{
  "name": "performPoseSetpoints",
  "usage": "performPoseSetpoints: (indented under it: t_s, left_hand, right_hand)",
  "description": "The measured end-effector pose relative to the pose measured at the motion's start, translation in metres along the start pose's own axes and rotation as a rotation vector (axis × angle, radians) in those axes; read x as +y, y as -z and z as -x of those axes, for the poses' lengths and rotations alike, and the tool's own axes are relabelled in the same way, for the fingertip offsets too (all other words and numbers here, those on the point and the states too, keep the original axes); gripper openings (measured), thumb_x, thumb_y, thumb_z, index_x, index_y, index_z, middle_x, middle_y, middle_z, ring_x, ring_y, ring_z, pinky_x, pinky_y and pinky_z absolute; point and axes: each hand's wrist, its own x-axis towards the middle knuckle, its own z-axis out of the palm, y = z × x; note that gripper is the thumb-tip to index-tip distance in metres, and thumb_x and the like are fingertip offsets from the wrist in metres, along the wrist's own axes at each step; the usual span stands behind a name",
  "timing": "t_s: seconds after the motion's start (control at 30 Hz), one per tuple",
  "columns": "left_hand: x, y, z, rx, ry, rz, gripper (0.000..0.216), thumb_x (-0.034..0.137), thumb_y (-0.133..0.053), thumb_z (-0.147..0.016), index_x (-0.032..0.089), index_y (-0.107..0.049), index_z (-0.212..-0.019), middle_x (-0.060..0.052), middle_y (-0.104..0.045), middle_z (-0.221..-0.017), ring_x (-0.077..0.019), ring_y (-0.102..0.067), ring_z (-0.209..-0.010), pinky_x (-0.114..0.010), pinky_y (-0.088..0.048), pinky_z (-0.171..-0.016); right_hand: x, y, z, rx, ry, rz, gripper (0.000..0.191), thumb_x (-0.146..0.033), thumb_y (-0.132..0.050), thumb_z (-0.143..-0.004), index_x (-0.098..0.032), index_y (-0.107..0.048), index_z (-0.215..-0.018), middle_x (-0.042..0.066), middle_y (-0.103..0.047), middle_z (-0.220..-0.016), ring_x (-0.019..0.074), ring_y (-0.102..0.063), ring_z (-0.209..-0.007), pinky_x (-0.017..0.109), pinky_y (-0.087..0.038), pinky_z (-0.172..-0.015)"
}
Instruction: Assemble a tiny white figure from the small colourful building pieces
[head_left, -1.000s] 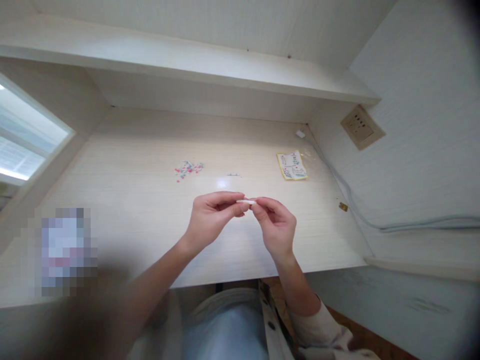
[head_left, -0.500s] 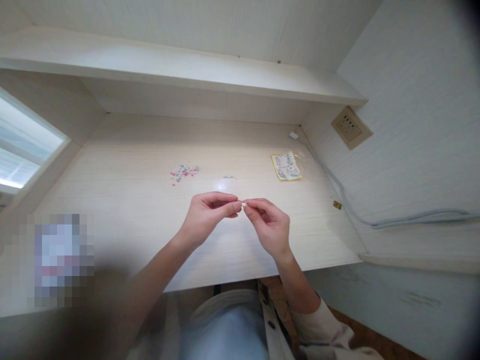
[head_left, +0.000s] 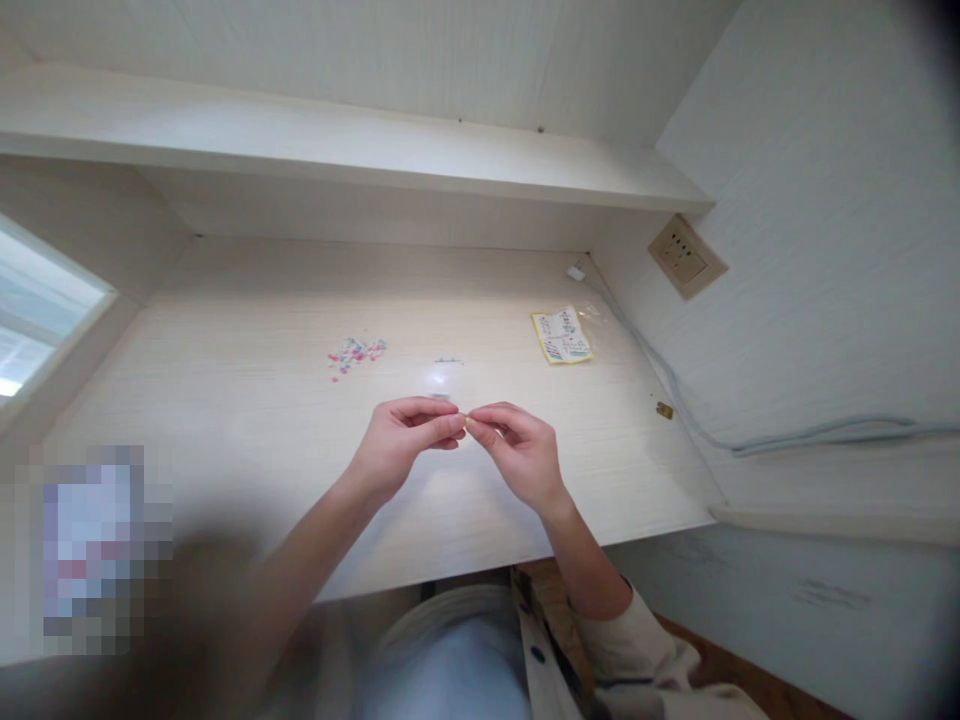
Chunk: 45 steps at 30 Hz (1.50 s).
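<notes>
My left hand is closed in a pinch above the desk, thumb against the fingers. Facing it, my right hand pinches too, and the fingertips of both meet. Between them is a tiny whitish piece, mostly hidden by the fingers and too small to name. Just beyond the hands, a thin row of tiny bluish bits lies on the desk. Farther left is a loose pile of small pink, blue and white pieces. Behind my left fingers a small pale item partly shows.
A printed sheet with a yellow border lies at the right, clear plastic beside it. Grey cables run along the right wall below a socket. A small gold-coloured piece sits near them. A shelf overhangs the desk's back.
The view has shifted slightly, so the desk items appear a little to the left. Both hands stay pinched together; the white piece between the fingertips shows less now.
</notes>
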Motion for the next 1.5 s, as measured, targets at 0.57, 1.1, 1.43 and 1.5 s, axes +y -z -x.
performPoseSetpoints:
  t_s: [0.57,1.1,1.43,1.5]
  left_hand:
    - [0.006,-0.001,0.002,0.054,-0.153,-0.241,0.028,0.026,-0.082,-0.065,0.016,-0.076,-0.090,-0.009,-0.076,-0.092,-0.0194,-0.070,-0.075,-0.032,-0.059,-0.072]
    - [0.007,0.001,0.001,0.089,-0.187,-0.239,0.020,0.025,-0.082,-0.065,0.015,-0.077,-0.082,-0.008,-0.076,-0.085,-0.0178,-0.069,-0.071,-0.030,-0.059,-0.071]
    - [0.001,0.001,0.001,0.055,-0.183,-0.224,0.020,0.028,-0.082,-0.065,0.016,-0.075,-0.080,-0.009,-0.076,-0.090,-0.0197,-0.070,-0.076,-0.032,-0.059,-0.073]
    - [0.001,0.000,0.001,0.055,-0.189,-0.231,0.020,0.029,-0.082,-0.065,0.016,-0.075,-0.079,-0.008,-0.076,-0.088,-0.0198,-0.070,-0.076,-0.033,-0.059,-0.074]
  right_hand:
    - [0.006,0.000,-0.004,0.016,-0.031,0.030,0.010,-0.030,-0.067,-0.084,-0.025,-0.073,-0.091,0.003,-0.072,-0.091,0.0175,-0.067,-0.087,0.032,-0.055,-0.080]
    - [0.014,-0.001,-0.007,0.044,-0.091,0.033,0.013,-0.034,-0.069,-0.081,-0.024,-0.074,-0.089,0.004,-0.074,-0.091,0.0177,-0.068,-0.084,0.031,-0.055,-0.078]
    - [0.012,-0.001,-0.005,0.029,-0.074,0.020,0.011,-0.033,-0.069,-0.081,-0.025,-0.075,-0.088,0.003,-0.074,-0.089,0.0173,-0.068,-0.081,0.031,-0.055,-0.076]
    - [0.012,-0.001,-0.005,0.026,-0.077,0.023,0.012,-0.033,-0.069,-0.081,-0.025,-0.075,-0.088,0.003,-0.074,-0.089,0.0175,-0.068,-0.082,0.031,-0.055,-0.076]
